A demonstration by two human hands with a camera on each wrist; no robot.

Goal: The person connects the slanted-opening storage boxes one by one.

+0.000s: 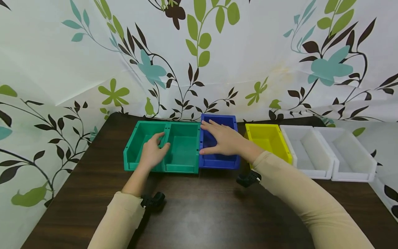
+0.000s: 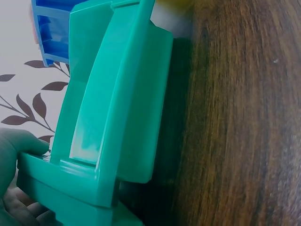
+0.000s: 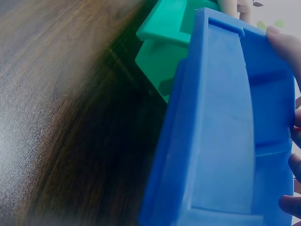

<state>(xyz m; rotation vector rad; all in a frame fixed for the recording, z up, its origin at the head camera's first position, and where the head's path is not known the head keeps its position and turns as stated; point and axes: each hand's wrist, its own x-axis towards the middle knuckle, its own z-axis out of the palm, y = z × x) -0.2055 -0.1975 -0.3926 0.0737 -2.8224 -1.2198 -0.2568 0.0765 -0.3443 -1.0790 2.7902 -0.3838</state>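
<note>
Two green bins (image 1: 182, 145) stand side by side on the table. My left hand (image 1: 153, 152) is at their shared divider. In the left wrist view its thumb lies at a green rim, with fingers curled on the other side of that wall. A blue bin (image 1: 220, 160) sits against the right side of the green pair. My right hand (image 1: 225, 140) spreads over it, its thumb and index fingertips at the blue bin's left rim. In the right wrist view, the other fingertips (image 3: 288, 205) reach over the blue bin's opening.
Right of the blue bin, past a gap, a yellow bin (image 1: 266, 136) and two white bins (image 1: 351, 148) stand in a row. Dark wooden tabletop (image 1: 199, 207) stretches in front. A leaf-patterned sheet (image 1: 248, 52) hangs behind the table.
</note>
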